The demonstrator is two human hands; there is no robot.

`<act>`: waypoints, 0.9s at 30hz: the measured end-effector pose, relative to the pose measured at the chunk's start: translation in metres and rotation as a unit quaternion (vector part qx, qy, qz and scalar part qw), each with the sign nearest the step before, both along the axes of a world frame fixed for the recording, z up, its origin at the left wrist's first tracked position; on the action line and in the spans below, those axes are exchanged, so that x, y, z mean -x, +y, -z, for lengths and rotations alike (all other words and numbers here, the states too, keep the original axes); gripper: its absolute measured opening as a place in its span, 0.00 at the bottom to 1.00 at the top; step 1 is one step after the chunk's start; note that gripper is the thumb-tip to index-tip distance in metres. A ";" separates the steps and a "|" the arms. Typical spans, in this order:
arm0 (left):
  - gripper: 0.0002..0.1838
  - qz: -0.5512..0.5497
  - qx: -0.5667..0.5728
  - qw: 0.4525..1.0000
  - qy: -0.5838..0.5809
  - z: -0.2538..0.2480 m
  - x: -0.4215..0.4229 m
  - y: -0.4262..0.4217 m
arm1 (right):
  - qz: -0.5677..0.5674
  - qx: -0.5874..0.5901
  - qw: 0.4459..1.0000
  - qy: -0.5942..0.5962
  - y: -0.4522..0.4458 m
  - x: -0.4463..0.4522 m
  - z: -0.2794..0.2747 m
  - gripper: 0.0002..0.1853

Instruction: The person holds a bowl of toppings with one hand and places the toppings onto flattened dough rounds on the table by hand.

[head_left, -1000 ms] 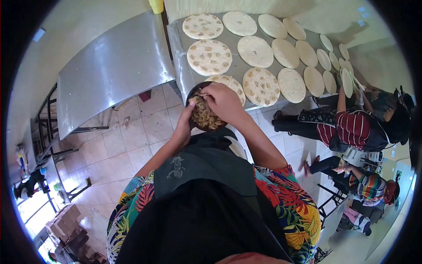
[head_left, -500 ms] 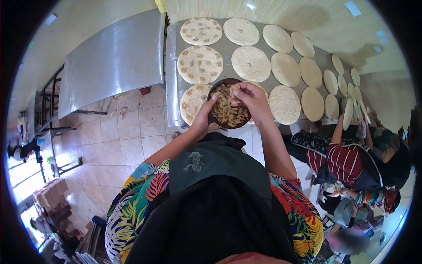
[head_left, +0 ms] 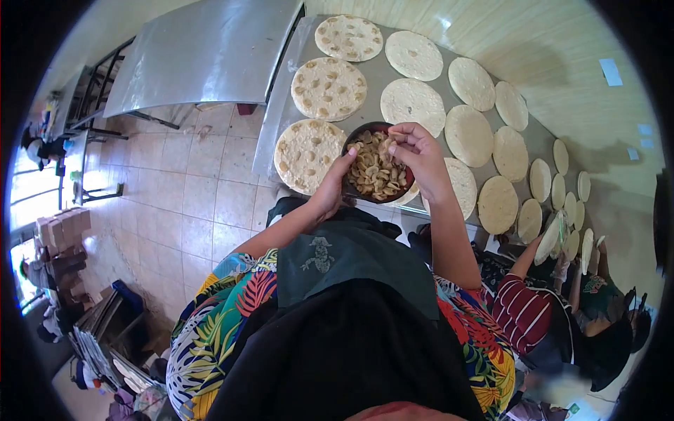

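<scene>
My left hand (head_left: pixel 331 186) is closed round the left side of a dark round bowl (head_left: pixel 371 128), tilted so its contents face me. Inside lie many brownish slices (head_left: pixel 378 174) that look like sliced mushrooms. Over the bowl's upper right, the fingers of my right hand (head_left: pixel 421 158) pinch a few of these slices. Just left of the bowl is a flat round dough base (head_left: pixel 309 158) dotted with slices. Behind it lie a second topped base (head_left: pixel 328 88) and a third (head_left: pixel 349 38). Another base is mostly hidden beneath the bowl.
Several dough bases without spread slices, such as this base (head_left: pixel 413 107), cover the metal table (head_left: pixel 281 130) to the right. A second metal table (head_left: pixel 210 52) stands at left. Co-workers, one in a striped sleeve (head_left: pixel 521 309), handle bases at far right. Cardboard boxes (head_left: pixel 62 233) are at far left.
My view has turned, so the table and its bases now appear slanted. Both hands and the bowl sit slightly further right in view; my right hand still pinches slices.
</scene>
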State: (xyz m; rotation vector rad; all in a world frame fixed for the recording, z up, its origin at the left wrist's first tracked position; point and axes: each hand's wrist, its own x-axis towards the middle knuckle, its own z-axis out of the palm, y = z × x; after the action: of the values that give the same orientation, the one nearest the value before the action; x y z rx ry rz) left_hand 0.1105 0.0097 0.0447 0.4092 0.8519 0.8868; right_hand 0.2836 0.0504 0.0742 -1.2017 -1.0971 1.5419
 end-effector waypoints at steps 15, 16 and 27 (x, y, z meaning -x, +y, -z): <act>0.30 -0.046 -0.003 0.999 -0.008 0.025 0.005 0.003 | -0.091 -0.119 0.953 -0.263 0.007 0.001 -0.005 0.11; 0.30 -0.047 -0.002 0.999 -0.009 0.025 0.006 0.003 | -0.085 -0.115 0.961 -0.236 0.011 -0.001 -0.005 0.11; 0.31 -0.053 -0.016 0.998 0.000 0.024 0.013 0.006 | -0.072 0.052 0.996 0.005 0.030 -0.006 -0.001 0.14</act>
State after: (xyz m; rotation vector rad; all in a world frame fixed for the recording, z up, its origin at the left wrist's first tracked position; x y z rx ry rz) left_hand 0.0978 0.0152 0.0209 0.3942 0.8673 1.0000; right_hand 0.2892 0.0804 0.0754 -1.2043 -1.1292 1.7314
